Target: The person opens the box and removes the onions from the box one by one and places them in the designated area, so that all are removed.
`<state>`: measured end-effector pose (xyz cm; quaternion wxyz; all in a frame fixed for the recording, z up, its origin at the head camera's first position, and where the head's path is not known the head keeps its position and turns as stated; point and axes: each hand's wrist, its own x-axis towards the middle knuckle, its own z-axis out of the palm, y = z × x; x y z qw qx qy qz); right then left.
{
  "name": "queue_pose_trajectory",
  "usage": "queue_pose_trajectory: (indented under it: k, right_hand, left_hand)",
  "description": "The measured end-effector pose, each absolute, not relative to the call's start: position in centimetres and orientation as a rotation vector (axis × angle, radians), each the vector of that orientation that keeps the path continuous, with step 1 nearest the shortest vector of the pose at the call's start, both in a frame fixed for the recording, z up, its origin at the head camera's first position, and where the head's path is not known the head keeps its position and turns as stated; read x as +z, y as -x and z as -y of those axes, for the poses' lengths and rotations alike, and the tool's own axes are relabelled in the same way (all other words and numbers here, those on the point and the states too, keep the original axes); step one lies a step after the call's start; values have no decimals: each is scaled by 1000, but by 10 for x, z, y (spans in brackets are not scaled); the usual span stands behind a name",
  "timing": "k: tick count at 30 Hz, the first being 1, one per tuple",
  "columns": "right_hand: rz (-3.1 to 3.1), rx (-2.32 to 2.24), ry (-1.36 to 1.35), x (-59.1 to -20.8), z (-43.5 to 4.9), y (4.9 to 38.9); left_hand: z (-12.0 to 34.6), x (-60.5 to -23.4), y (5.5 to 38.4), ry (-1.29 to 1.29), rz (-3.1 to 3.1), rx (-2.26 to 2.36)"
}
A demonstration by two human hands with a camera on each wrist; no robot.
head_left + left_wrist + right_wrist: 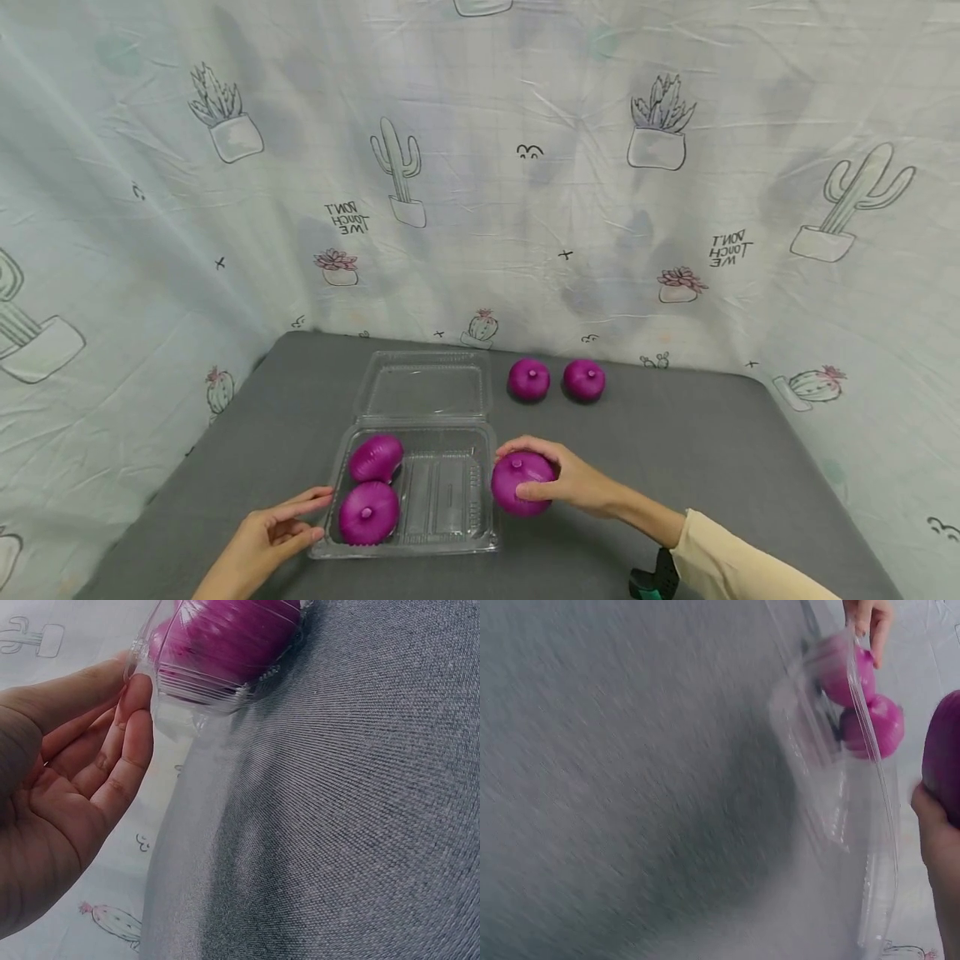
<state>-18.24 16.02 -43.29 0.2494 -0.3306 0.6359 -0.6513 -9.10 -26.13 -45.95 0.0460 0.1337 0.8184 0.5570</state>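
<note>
My right hand grips a purple onion just beyond the right wall of a clear plastic clamshell box. Its thumb lies across the front and the fingers curve over the back. At the box's left rim, my left hand pinches the edge between thumb and fingertips, as the left wrist view shows up close. Two purple onions sit in the left side of the box, a tilted one behind an upright one. The right wrist view catches the held onion only in part.
Two more purple onions, one left of the other, stand at the back of the grey table. The box's lid lies folded back. A black object is by the right sleeve. A patterned curtain hangs behind.
</note>
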Motion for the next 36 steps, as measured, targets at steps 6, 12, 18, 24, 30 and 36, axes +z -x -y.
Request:
queue_pose_trajectory:
  k: [6,12,18,24,30,36]
  right_hand:
    - [-1592,-1799,913,-433,-170,169]
    - [-1547,-1723,1039,-436,-182,158]
    - [-1458,-1532,1169,-425,-215,153]
    - [-1561,-1559,1327,-418,-254,150]
    - [-1532,-1704,1229,-424,-283,144]
    - [-1556,-1837,1081,-442,-303,149]
  left_hand:
    - [262,-460,92,-383,-2504,1684]
    - [263,-461,92,-367,-2520,1678]
    - [258,-462,93,-383,-2535,1649]
    - [255,-462,95,-370,-2521,1669]
    - [258,-460,94,-340,-2553,1652]
    - [261,-462,94,-297,-2556,1639]
